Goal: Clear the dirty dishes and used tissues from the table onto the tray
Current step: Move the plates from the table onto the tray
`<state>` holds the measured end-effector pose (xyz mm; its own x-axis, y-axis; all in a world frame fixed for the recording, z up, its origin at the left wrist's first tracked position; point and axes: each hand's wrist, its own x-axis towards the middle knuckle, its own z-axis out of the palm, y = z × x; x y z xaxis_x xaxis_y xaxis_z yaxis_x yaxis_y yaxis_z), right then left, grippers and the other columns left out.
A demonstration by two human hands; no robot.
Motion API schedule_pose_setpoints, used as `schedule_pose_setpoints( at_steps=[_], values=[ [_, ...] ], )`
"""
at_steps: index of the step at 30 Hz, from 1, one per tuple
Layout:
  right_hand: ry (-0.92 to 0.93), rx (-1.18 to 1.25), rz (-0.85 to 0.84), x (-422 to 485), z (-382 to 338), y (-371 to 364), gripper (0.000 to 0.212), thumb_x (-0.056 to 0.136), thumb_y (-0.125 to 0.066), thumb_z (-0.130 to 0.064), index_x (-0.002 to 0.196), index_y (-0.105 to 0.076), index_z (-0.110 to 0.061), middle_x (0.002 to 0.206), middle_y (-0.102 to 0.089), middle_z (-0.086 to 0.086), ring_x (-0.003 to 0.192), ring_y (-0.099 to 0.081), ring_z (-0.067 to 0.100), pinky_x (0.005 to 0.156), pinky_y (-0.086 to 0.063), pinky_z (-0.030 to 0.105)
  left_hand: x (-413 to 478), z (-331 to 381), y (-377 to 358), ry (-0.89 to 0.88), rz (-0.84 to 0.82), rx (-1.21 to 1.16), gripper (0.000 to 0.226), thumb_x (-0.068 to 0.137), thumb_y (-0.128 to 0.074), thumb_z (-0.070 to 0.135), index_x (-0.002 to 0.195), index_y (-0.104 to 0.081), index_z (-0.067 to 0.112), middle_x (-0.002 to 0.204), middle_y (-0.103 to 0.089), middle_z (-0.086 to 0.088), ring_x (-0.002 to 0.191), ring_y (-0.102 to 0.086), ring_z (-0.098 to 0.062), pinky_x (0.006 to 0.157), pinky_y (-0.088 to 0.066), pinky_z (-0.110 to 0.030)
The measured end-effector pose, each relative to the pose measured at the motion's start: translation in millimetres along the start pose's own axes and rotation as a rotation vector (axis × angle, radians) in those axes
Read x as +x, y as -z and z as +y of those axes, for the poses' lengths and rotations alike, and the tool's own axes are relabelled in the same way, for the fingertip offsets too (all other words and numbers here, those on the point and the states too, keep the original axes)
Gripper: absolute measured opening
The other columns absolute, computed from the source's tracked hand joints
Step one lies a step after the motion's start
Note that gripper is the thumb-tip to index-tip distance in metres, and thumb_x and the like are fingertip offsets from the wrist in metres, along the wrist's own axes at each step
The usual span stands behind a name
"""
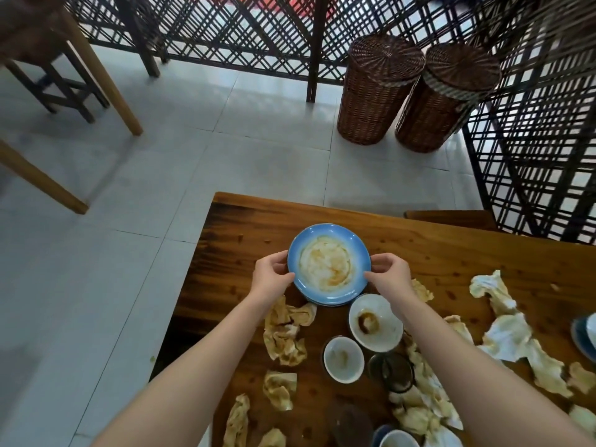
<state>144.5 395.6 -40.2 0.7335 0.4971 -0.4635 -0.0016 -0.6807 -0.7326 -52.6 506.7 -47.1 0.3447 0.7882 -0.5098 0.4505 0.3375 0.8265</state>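
A blue plate [329, 262] smeared with brown sauce sits near the far left corner of the wooden table [435, 250]; another plate's rim shows just beneath it. My left hand [271, 275] grips its left rim and my right hand [388, 274] grips its right rim. Two white sauce-stained bowls [375, 322] [343, 359] stand just behind my right arm, beside a dark glass cup [392, 372]. Crumpled stained tissues [285, 337] [503, 324] lie scattered over the table. No tray is in view.
More cups [398, 439] and a dark lid [350, 425] sit at the bottom edge; a blue dish [585, 337] is cut off at right. Two wicker baskets [377, 91] [442, 101] stand on the tiled floor beyond the table, by lattice screens. Wooden table legs [106, 82] and a stool are at upper left.
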Motion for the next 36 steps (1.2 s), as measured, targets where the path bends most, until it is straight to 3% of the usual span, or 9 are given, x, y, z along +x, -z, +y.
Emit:
schedule_pose_setpoints(
  at_steps=[4,8,16,19,23,26,30,33,36],
  values=[
    [0.042,0.115,-0.003,-4,-16,9,0.037,0.084,-0.066,0.001,0.117,-0.058,-0.016,0.105,-0.063,0.001,0.094,-0.063,0.016,0.066,-0.057,0.026,-8,12,-1,-0.037,0.014,-0.130,0.057,0.083,-0.071,0.001,0.134,-0.054,0.020,0.120,-0.063,-0.001,0.108,-0.061,-0.017,0.069,-0.057,-0.020],
    [0.081,0.244,-0.057,-19,-26,18,0.050,0.086,-0.062,0.004,0.130,-0.054,-0.020,0.101,-0.062,-0.004,0.090,-0.064,0.013,0.055,-0.055,0.020,-23,32,-1,-0.104,0.049,-0.174,0.055,0.084,-0.070,0.001,0.134,-0.055,0.021,0.119,-0.061,0.001,0.104,-0.060,-0.014,0.060,-0.054,-0.015],
    [0.074,0.338,-0.060,-67,7,67,0.053,0.088,-0.059,0.004,0.135,-0.050,-0.018,0.115,-0.059,-0.002,0.103,-0.060,0.014,0.060,-0.054,0.018,-68,40,-23,-0.158,-0.044,-0.099,0.055,0.081,-0.076,0.008,0.130,-0.057,0.024,0.111,-0.059,0.009,0.103,-0.059,-0.013,0.063,-0.056,-0.017],
    [0.049,0.422,-0.052,-93,32,99,0.057,0.086,-0.057,0.010,0.137,-0.047,-0.015,0.110,-0.062,-0.005,0.096,-0.063,0.011,0.060,-0.055,0.021,-92,40,-48,-0.162,-0.139,-0.108,0.056,0.082,-0.071,0.000,0.132,-0.056,0.019,0.115,-0.063,-0.001,0.104,-0.062,-0.018,0.067,-0.058,-0.024],
    [0.019,0.513,-0.017,-133,70,148,0.065,0.085,-0.058,0.011,0.140,-0.042,-0.021,0.122,-0.058,0.001,0.107,-0.061,0.025,0.067,-0.059,0.035,-130,46,-95,-0.161,-0.233,-0.049,0.055,0.082,-0.071,0.000,0.130,-0.058,0.021,0.114,-0.065,-0.003,0.103,-0.064,-0.020,0.080,-0.059,-0.035],
    [-0.013,0.560,0.053,-164,104,192,0.069,0.085,-0.059,0.010,0.143,-0.037,-0.021,0.124,-0.056,0.010,0.107,-0.061,0.029,0.078,-0.057,0.047,-168,51,-136,-0.200,-0.285,0.024,0.054,0.078,-0.075,0.004,0.125,-0.061,0.027,0.105,-0.068,0.002,0.096,-0.066,-0.016,0.074,-0.060,-0.032],
    [-0.017,0.618,0.162,-213,156,253,0.067,0.085,-0.064,0.004,0.142,-0.039,-0.018,0.125,-0.057,0.009,0.106,-0.061,0.025,0.071,-0.059,0.041,-230,55,-195,-0.224,-0.444,0.039,0.051,0.079,-0.071,-0.004,0.125,-0.060,0.017,0.106,-0.069,-0.006,0.094,-0.067,-0.021,0.073,-0.059,-0.034],
    [-0.027,0.634,0.225,-252,196,299,0.066,0.084,-0.067,0.001,0.141,-0.040,-0.019,0.123,-0.058,0.004,0.104,-0.062,0.022,0.056,-0.057,0.030,-288,52,-239,-0.273,-0.513,0.090,0.043,0.077,-0.074,-0.004,0.106,-0.063,0.027,0.089,-0.073,0.005,0.081,-0.070,-0.012,0.058,-0.056,-0.025],
    [-0.065,0.642,0.278,-290,234,344,0.072,0.084,-0.068,0.000,0.145,-0.035,-0.020,0.106,-0.058,-0.004,0.097,-0.063,0.020,0.057,-0.057,0.030,-339,40,-282,-0.310,-0.561,0.135,0.037,0.077,-0.069,-0.009,0.105,-0.072,0.015,0.093,-0.075,-0.003,0.088,-0.070,-0.024,0.071,-0.060,-0.040]
  ],
)
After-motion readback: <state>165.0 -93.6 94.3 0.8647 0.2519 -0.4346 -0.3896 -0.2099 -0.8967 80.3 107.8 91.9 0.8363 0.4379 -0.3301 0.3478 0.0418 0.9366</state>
